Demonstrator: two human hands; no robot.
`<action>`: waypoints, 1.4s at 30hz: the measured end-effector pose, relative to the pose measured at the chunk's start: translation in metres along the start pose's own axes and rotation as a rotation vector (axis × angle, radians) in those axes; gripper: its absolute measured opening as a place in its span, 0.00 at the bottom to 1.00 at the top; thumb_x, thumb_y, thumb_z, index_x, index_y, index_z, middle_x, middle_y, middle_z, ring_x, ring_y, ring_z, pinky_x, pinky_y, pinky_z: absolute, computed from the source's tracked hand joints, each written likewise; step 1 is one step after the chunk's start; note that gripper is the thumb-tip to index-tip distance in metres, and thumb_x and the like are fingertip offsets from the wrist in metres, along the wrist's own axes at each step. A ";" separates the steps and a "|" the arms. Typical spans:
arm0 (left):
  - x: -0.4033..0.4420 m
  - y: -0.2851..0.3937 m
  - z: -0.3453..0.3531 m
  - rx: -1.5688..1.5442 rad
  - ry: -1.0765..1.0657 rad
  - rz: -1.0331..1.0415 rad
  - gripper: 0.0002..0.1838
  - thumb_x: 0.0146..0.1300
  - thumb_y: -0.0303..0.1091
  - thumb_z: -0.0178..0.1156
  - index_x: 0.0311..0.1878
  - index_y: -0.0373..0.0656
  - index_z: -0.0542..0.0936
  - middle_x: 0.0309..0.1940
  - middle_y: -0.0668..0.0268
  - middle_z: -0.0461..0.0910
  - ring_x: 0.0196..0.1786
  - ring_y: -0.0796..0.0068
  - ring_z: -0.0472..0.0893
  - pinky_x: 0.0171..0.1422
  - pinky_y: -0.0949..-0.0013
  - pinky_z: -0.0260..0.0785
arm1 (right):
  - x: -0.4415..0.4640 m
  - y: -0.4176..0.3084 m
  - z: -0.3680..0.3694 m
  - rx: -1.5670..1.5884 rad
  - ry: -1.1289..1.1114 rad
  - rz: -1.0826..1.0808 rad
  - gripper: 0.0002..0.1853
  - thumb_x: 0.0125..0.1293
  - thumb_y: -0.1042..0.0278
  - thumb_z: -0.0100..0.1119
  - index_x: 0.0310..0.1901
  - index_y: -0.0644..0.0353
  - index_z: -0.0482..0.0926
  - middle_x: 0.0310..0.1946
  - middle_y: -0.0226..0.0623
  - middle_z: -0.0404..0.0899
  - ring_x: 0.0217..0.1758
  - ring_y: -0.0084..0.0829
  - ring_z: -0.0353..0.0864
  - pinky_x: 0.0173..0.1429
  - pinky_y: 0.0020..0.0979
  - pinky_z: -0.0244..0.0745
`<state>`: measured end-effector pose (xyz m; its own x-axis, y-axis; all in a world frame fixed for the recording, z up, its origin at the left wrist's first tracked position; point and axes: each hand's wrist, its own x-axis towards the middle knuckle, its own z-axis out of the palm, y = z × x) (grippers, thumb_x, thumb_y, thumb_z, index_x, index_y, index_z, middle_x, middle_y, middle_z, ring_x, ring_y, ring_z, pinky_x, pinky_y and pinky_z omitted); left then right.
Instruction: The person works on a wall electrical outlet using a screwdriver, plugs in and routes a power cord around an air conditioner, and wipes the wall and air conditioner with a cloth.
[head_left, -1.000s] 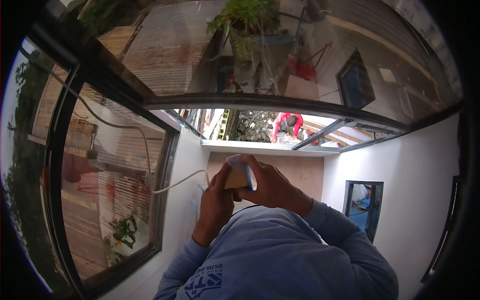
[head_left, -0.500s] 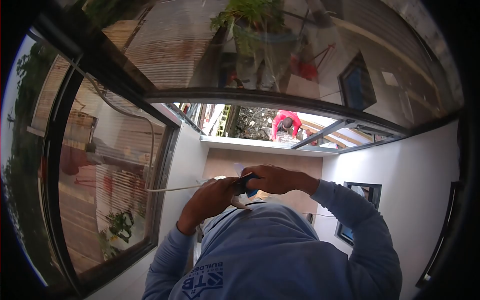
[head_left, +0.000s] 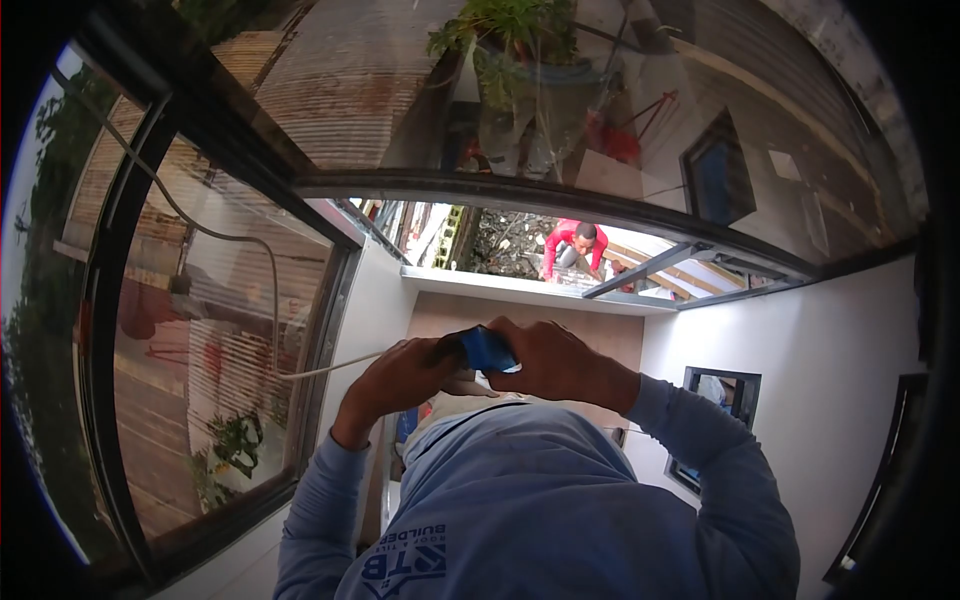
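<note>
A small blue object (head_left: 487, 349) with a dark part sits between my two hands, in front of my chest. My left hand (head_left: 405, 372) grips its dark side, fingers wrapped round it. My right hand (head_left: 560, 365) is closed on its blue side from the right. The fingers hide much of the object, so I cannot tell what it is. A pale cable (head_left: 325, 371) runs from the left window side to my left hand.
A large glass pane in a dark frame (head_left: 600, 205) lies ahead, with a white sill (head_left: 530, 288) below its opening. Outside, a person in red (head_left: 575, 245) is lower down. Another dark-framed window (head_left: 345, 290) stands left, a white wall (head_left: 800, 370) right.
My hands have turned the object, so its blue side now shows instead of the tan face. My left arm has shifted left. The person outside has raised their head.
</note>
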<state>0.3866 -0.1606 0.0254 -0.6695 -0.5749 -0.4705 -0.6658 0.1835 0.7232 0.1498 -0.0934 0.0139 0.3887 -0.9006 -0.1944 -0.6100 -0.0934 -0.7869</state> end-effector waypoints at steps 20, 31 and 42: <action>-0.045 -0.003 -0.014 -0.039 0.167 -0.043 0.32 0.66 0.39 0.71 0.72 0.44 0.75 0.28 0.58 0.84 0.29 0.68 0.83 0.38 0.61 0.75 | 0.016 0.039 -0.050 0.070 0.052 0.165 0.34 0.60 0.35 0.72 0.48 0.64 0.83 0.38 0.47 0.86 0.41 0.38 0.86 0.48 0.39 0.77; -0.042 -0.047 0.008 -0.916 0.682 -0.059 0.19 0.77 0.42 0.58 0.63 0.42 0.82 0.32 0.74 0.76 0.24 0.89 0.62 0.26 0.78 0.55 | 0.042 0.034 -0.004 0.353 0.098 0.041 0.30 0.59 0.51 0.78 0.54 0.60 0.76 0.44 0.41 0.82 0.49 0.30 0.81 0.54 0.36 0.76; -0.039 -0.059 0.011 -1.098 0.787 0.056 0.33 0.66 0.40 0.72 0.72 0.40 0.73 0.58 0.59 0.80 0.56 0.71 0.80 0.57 0.70 0.73 | 0.098 -0.035 0.029 0.359 0.069 -0.208 0.24 0.71 0.53 0.67 0.56 0.63 0.74 0.48 0.47 0.82 0.47 0.39 0.84 0.51 0.37 0.78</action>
<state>0.4483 -0.1400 -0.0051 -0.0755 -0.9563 -0.2825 0.2084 -0.2922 0.9334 0.2295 -0.1664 0.0051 0.4236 -0.9056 0.0205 -0.2388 -0.1335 -0.9619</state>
